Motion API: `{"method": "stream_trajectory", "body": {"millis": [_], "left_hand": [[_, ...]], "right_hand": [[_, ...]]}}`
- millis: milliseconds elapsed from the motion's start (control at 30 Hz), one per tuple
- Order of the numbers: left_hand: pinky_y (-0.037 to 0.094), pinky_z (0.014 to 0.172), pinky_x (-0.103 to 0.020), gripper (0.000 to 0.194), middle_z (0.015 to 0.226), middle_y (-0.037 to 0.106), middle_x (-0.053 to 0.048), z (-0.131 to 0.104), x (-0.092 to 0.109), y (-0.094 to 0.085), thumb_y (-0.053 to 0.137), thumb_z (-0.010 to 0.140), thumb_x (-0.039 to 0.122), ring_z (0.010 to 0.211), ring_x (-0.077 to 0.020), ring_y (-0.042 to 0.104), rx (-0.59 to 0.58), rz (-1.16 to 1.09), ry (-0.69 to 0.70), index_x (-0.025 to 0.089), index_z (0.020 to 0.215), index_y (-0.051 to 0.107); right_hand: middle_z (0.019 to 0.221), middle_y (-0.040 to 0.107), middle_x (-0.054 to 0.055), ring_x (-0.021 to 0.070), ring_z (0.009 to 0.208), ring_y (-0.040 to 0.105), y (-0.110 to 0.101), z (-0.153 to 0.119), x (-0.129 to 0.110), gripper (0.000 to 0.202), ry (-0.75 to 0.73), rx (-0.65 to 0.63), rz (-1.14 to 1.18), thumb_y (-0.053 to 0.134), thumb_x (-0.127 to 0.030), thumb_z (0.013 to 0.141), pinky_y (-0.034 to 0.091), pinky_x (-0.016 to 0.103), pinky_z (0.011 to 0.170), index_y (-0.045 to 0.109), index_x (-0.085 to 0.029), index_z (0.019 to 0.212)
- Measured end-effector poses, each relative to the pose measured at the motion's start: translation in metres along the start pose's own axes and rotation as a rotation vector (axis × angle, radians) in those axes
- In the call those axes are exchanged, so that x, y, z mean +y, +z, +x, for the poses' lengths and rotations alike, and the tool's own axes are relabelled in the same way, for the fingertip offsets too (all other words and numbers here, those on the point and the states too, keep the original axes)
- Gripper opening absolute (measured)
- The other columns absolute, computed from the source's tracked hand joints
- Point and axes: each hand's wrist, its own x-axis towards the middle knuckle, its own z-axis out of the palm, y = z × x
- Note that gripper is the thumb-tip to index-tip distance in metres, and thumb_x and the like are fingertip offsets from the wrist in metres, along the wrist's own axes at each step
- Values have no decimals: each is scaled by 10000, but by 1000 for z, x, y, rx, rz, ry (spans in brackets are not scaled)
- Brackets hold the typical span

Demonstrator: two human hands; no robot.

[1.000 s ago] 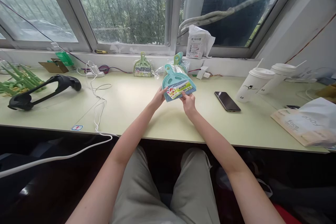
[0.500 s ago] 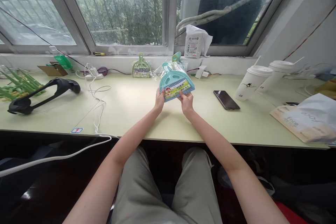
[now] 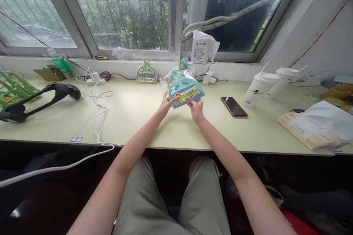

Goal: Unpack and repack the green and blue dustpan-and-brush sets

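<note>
A turquoise mini dustpan (image 3: 183, 82) in clear plastic wrap, with a printed label across its lower part, is held tilted above the desk. My left hand (image 3: 165, 103) grips its lower left corner, thumb lying over the label. At the lower right edge my right hand (image 3: 196, 108) pinches it, fingers partly hidden underneath. Behind it, against the wall, stand more dustpans, of which mainly the green and teal handles (image 3: 182, 63) show. A green wrapped dustpan (image 3: 146, 72) leans on the wall to the left.
A phone (image 3: 234, 107) lies right of my hands, before two lidded cups (image 3: 259, 87). A paper bag (image 3: 314, 125) sits far right. Leftward are white cables (image 3: 101, 117), a black headset-like frame (image 3: 41, 99) and a green plant (image 3: 16, 88). A white package (image 3: 203, 47) stands on the sill.
The dustpan has tilted slightly, its right side lower, and my left thumb reaches further over the label. The whole view has shifted a little. Both hands keep their hold.
</note>
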Motion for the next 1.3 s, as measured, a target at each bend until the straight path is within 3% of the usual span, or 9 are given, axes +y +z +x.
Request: {"method": "stream_trajectory", "body": {"millis": [100,200,300,400,600,800,900,1033,1300], "left_hand": [[364,1091,-450,1145,1463,429,-159,-5,2,0,810,660,452,1330,-294,454,114,171,132,265,1521,79],[231,1154,-495,1142,1570,227,-164,-13,9,6,787,673,498,1465,-321,200,365,540,387,271,1529,66],[140,1164,-531,797,1549,294,-126,-19,19,10,674,785,514,1466,-321,169,479,936,578,276,1461,325],[197,1126,-508,334,1328,559,-84,-23,26,10,531,899,464,1318,-298,400,429,1210,598,287,1168,618],[370,883,-403,131,1002,664,-85,-21,27,7,544,900,315,1024,-271,549,323,1387,529,234,903,647],[370,801,-354,237,887,648,-75,-19,22,6,368,955,187,832,-221,593,266,1469,579,197,995,601],[373,796,-350,271,924,626,-87,-19,21,4,380,940,173,827,-219,586,152,1586,673,205,1096,599],[402,777,-341,266,961,583,-102,-21,24,4,400,935,189,866,-219,564,-6,1635,704,206,997,658],[368,923,-417,297,1102,551,-94,-18,20,3,509,898,172,1046,-243,528,42,1537,650,298,1082,705]], "right_hand": [[1003,712,40,193,942,697,4,-5,3,302,22,-59,-31,758,-233,702,581,400,902,604,-186,958],[1000,713,36,186,930,697,4,-6,3,296,17,-67,-42,761,-230,701,580,390,902,610,-183,951],[988,716,37,190,933,695,3,-5,1,298,17,-80,-57,768,-241,700,579,399,901,608,-181,945],[957,722,40,197,920,697,4,-5,0,304,32,-128,-82,779,-255,693,580,415,893,605,-177,929],[858,733,25,184,821,708,8,-10,7,276,70,-177,-146,789,-228,680,598,419,849,609,-166,880],[863,735,26,175,804,711,9,-13,11,234,138,-129,-118,762,-165,703,607,391,836,612,-167,882],[868,733,26,170,802,711,9,-15,9,227,171,-115,-100,755,-150,709,607,372,836,623,-169,892],[878,729,17,157,793,708,9,-14,7,221,176,-105,-68,738,-130,714,606,351,836,625,-167,901],[849,728,6,153,792,710,5,-9,3,225,197,-31,-15,707,-89,710,602,343,853,611,-178,893]]}}
